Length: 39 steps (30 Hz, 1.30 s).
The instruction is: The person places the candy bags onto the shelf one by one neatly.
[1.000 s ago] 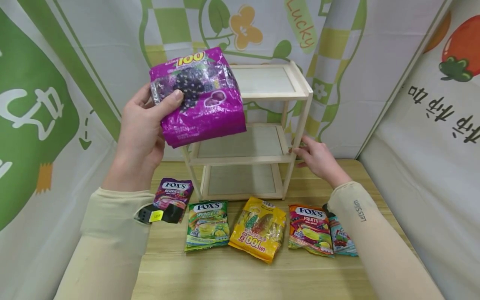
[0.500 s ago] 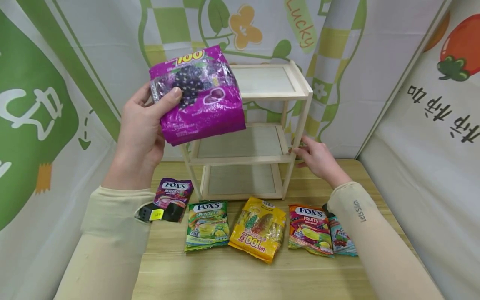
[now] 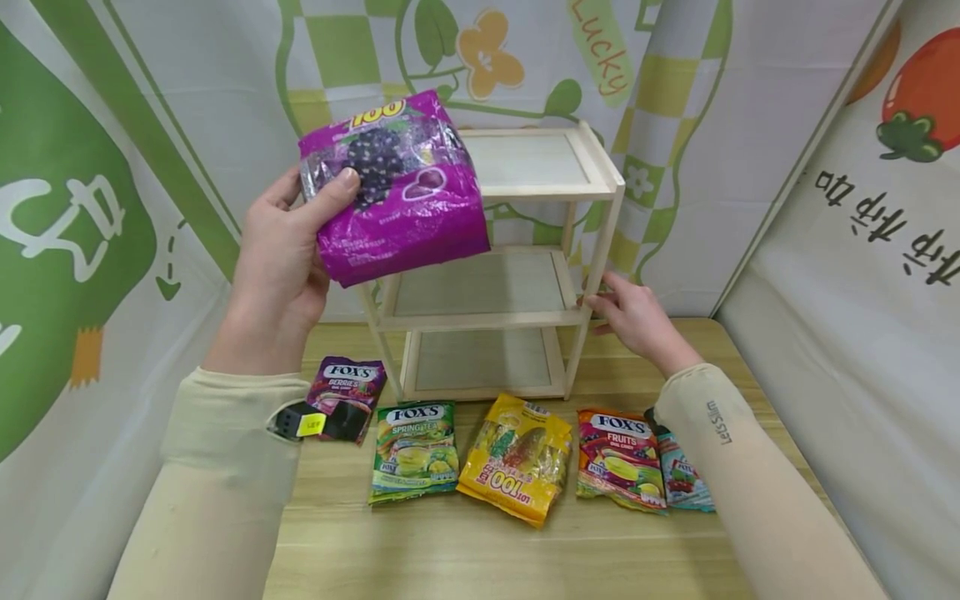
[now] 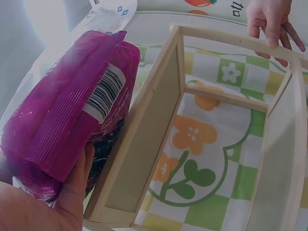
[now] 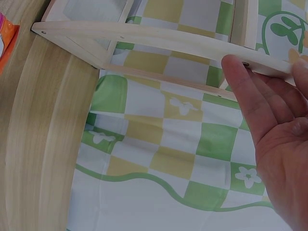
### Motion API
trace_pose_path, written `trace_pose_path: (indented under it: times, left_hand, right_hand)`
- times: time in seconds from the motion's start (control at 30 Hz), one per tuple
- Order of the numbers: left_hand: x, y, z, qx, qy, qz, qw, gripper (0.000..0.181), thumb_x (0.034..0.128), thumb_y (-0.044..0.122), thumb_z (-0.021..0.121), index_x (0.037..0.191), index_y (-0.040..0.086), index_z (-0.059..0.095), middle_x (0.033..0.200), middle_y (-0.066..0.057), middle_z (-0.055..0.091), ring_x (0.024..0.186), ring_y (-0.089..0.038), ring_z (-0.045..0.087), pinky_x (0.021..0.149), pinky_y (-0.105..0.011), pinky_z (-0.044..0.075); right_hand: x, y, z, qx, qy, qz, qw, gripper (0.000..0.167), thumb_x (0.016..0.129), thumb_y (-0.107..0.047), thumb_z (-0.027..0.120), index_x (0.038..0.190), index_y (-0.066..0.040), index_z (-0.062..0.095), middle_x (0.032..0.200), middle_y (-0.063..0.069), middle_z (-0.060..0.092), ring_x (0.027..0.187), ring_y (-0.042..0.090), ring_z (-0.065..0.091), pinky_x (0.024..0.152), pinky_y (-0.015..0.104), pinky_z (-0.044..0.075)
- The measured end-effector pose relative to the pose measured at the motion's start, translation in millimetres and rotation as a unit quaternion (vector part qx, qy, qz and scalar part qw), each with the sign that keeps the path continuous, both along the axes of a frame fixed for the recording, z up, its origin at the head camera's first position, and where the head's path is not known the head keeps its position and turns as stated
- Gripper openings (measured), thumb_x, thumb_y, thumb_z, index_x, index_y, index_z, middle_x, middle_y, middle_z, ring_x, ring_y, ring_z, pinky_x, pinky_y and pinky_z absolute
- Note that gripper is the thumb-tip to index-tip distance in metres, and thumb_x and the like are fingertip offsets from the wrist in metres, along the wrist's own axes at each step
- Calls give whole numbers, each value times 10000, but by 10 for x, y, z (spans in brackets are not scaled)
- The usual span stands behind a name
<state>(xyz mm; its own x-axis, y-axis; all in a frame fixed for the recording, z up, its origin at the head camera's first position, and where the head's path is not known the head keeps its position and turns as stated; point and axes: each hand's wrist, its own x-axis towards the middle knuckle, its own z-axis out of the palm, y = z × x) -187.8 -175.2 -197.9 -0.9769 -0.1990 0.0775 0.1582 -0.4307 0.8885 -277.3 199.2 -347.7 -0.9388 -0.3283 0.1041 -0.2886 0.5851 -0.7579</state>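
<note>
Raised in front of the shelf's left side is a purple candy bag [image 3: 401, 192] with dark berries printed on it. My left hand [image 3: 288, 237] grips its left edge, thumb across the front. In the left wrist view the barcode side of the purple bag [image 4: 77, 101] shows, beside the top of the shelf. The small wooden three-tier shelf [image 3: 487, 321] stands upright on the table. My right hand [image 3: 637, 325] touches its right front post with extended fingers. In the right wrist view, fingertips of my right hand [image 5: 276, 115] rest against the post [image 5: 168, 38].
Along the shelf's front lie a purple Fox's Berries bag [image 3: 348, 383], a green Spring Tea bag [image 3: 416, 454], a yellow candy bag [image 3: 517, 458], an orange-red Fruits bag [image 3: 621, 458] and a teal bag [image 3: 686, 479] partly under my right sleeve. Printed curtains [image 3: 825, 275] enclose the wooden table [image 3: 450, 550].
The purple candy bag in my left hand has risen very slightly and tilted a little. My right hand stays at the shelf post.
</note>
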Motion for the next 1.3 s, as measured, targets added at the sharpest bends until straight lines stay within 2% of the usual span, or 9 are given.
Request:
trace_pose_path:
  times: [0.37,0.97,1.3]
  left_hand:
    - [-9,-7,18,146,-181,-19,9997,701,784,198,912,1414,203,604,1392,-107,590,1151,-256,664,864,-330,614]
    - [-77,-3,19,294,-232,-6,9993,693,794,203,905,1417,200,601,1396,-90,587,1227,-260,620,887,-323,608]
    - [-122,-1,40,439,-259,11,9987,654,786,180,910,1377,179,629,1378,-101,610,1177,-251,649,870,-320,614]
  right_hand:
    - [6,-5,-1,26,65,-4,10000,366,1094,-181,498,1444,-74,484,1304,229,665,1174,390,661,784,388,644]
    - [-4,-3,-19,27,90,-9,10000,363,1095,-187,496,1437,-65,486,1301,233,665,1161,392,669,777,379,644]
    - [-2,-13,-17,-10,209,-2,9998,370,1091,-162,502,1448,-68,484,1310,250,652,1180,400,655,781,394,645]
